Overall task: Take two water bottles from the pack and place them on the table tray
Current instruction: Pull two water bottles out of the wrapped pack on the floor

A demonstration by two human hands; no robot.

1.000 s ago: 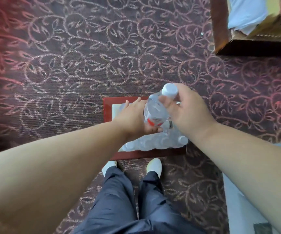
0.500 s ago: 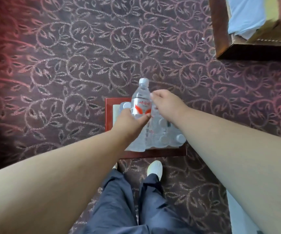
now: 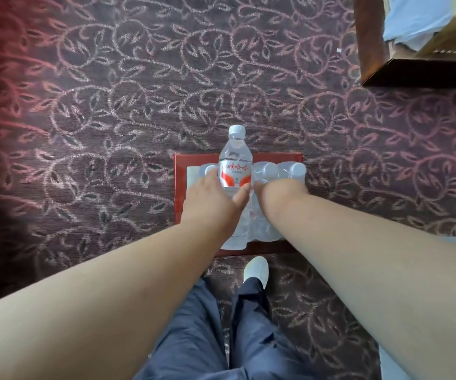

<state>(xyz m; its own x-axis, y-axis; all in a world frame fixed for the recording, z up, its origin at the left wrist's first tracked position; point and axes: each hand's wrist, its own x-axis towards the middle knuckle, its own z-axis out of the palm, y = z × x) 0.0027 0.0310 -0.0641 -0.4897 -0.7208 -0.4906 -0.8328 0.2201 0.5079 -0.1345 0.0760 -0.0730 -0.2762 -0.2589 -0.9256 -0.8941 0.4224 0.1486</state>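
Note:
A clear water bottle [image 3: 235, 163] with a white cap and a red-and-white label is held upright over the pack, my left hand [image 3: 213, 198] wrapped around its lower body. The shrink-wrapped pack of bottles [image 3: 275, 174] sits on a red tray-like board [image 3: 180, 185] on the carpet. My right hand [image 3: 279, 192] reaches down into the pack just right of the held bottle; its fingers are hidden among the bottles, so I cannot tell whether it grips one.
Patterned dark red carpet [image 3: 111, 111] lies all around. A dark wooden piece of furniture [image 3: 369, 50] stands at the top right. My legs in blue trousers [image 3: 221, 338] and a white shoe [image 3: 255, 270] are just below the pack.
The bottle passed from my right hand to my left and now stands upright. My right hand let go and dropped into the pack beside it.

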